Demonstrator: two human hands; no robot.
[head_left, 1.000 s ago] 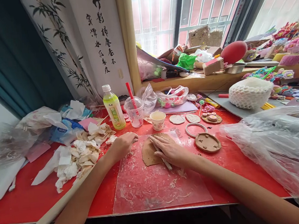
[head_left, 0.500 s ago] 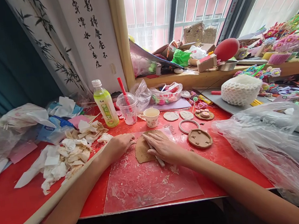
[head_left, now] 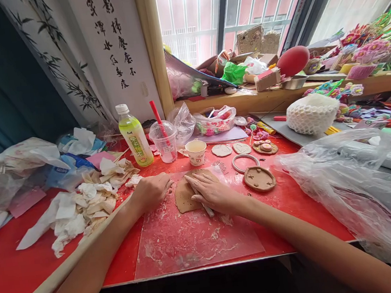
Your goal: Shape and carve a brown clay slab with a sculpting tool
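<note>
A flat slab of brown clay (head_left: 184, 200) lies on a clear plastic sheet (head_left: 193, 254) smeared with clay residue. My right hand (head_left: 212, 192) rests flat on the slab with its fingers stretched out. From beneath its palm sticks out the end of a thin, pale strip (head_left: 208, 211); the rest of it is hidden. Just left of the slab, my left hand (head_left: 154, 191) is closed, its fingers curled under; whatever they hold is out of sight. A long wooden rolling pin (head_left: 52, 278) lies beside the left forearm, partly covered by it.
Behind the slab stand a paper cup (head_left: 196, 154), a plastic cup with a red straw (head_left: 164, 142) and a drink bottle (head_left: 135, 139). A rimmed clay disc (head_left: 260, 180) and a ring (head_left: 238, 170) lie right. Crumpled tissues (head_left: 89, 199) lie left, a plastic bag (head_left: 346, 186) right.
My left hand has drawn slightly left, away from the slab. My right hand stays flat on the clay. The view has shifted a little.
</note>
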